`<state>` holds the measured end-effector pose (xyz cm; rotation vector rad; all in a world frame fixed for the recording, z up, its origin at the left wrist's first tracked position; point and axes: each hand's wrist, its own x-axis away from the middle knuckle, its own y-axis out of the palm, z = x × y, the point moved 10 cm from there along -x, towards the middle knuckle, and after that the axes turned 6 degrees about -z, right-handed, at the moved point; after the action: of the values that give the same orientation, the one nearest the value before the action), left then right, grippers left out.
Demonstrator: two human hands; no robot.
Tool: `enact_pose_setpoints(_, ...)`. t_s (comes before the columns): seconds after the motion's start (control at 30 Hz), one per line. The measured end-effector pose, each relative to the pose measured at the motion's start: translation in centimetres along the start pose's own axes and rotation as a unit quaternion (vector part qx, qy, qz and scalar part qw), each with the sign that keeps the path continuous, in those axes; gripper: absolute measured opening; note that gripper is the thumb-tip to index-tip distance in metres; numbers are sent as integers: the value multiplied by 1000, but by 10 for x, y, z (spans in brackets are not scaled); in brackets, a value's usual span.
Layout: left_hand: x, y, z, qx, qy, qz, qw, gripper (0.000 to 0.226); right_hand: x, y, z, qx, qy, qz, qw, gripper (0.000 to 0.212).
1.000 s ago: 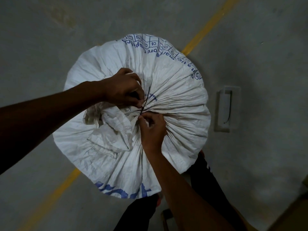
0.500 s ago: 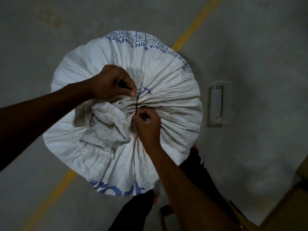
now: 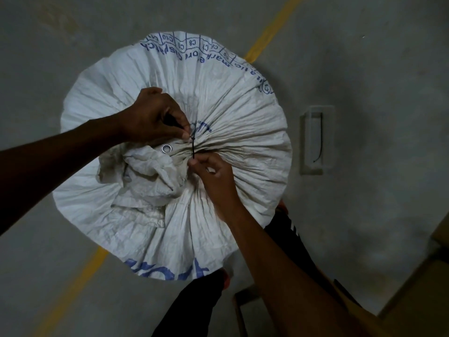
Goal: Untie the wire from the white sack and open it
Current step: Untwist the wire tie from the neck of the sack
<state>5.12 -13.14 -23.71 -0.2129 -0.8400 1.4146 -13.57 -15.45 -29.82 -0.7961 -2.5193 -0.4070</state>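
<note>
A full white sack [image 3: 243,117] with blue print stands on the floor, seen from above, its mouth gathered into tight pleats at the centre. A thin black wire [image 3: 192,148] is wound around that gathered neck. My left hand [image 3: 155,117] pinches the wire's upper end with thumb and forefinger. Just below the knot, my right hand [image 3: 213,176] pinches the lower end. The loose sack top [image 3: 148,176] flops to the left, and a metal eyelet [image 3: 166,148] shows beside the wire.
The sack rests on a grey concrete floor with a yellow painted line [image 3: 272,27] running diagonally beneath it. A pale rectangular plate [image 3: 315,139] with a dark wire on it lies to the right. My dark trouser legs [image 3: 286,239] are below, with a cardboard edge [image 3: 432,276] at the lower right.
The wire stood up free a second ago; now it lies short and taut between both hands' fingertips. My left hand's fingers shifted onto its upper end. The view drifted slightly.
</note>
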Motion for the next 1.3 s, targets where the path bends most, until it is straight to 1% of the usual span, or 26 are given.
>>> enact_pose_setpoints(0.1, -1, 2, 1, 6, 3, -9, 1000, 7, 2, -2, 2, -12, -7, -39, 999, 9)
enact_pose_setpoints(0.17, -2, 2, 1, 9, 4, -10, 1000, 7, 7, -5, 3, -27, 1, -65, 997, 20)
enact_pose_setpoints(0.27, -1, 2, 1, 5, 6, -5, 1000, 6, 15, -5, 1, -24, -2, -116, 993, 15)
enact_pose_setpoints(0.33, 0, 2, 0, 4, -8, -2, 1000, 8, 16, -5, 2, -13, 3, -135, 991, 22)
enact_pose_setpoints(0.4, 1, 3, 0, 5, -19, 2, 1000, 13, 12, -11, 4, 0, 7, -106, 994, 26)
enact_pose_setpoints(0.47, 1, 4, 2, 7, -25, 8, 1000, 19, 6, -22, 5, 4, 17, -36, 999, 24)
enact_pose_setpoints(0.53, 1, 5, 3, 6, -30, 17, 999, 27, 1, -29, -7, 30, -16, 23, 999, 11)
enact_pose_setpoints(0.6, 1, 6, 5, 0, -30, 21, 999, 29, -5, -28, -26, 57, -62, 53, 995, 5)
enact_pose_setpoints(0.73, 2, 7, 6, -5, -21, 22, 1000, 24, -17, -19, -44, 66, -92, 65, 991, 4)
enact_pose_setpoints(0.77, 2, 6, 6, -5, -25, 25, 999, 24, -19, -18, -46, 78, -96, 63, 990, 4)
enact_pose_setpoints(0.9, 2, 5, 3, -7, -41, 24, 999, 28, -22, -17, -52, 124, -121, 47, 984, 13)
enact_pose_setpoints(0.97, 2, 6, 3, -12, -40, 22, 999, 27, -21, -16, -56, 148, -142, 37, 978, 10)
enact_pose_setpoints(1.07, 2, 7, 4, -12, -51, 28, 998, 33, -19, -13, -68, 219, -193, 33, 956, 7)
enact_pose_setpoints(1.13, 1, 6, 7, -23, -58, 30, 998, 28, -19, -14, -78, 264, -231, 33, 936, 6)
enact_pose_setpoints(1.23, -7, 6, 16, -70, -55, 18, 996, 19, -16, -31, -92, 318, -262, 38, 910, 6)
enact_pose_setpoints(1.27, -11, 5, 21, -92, -51, 16, 994, 20, -15, -39, -97, 340, -268, 38, 901, 7)
enact_pose_setpoints(1.3, -17, 5, 27, -117, -41, 15, 992, 26, -12, -48, -102, 371, -275, 46, 886, 9)
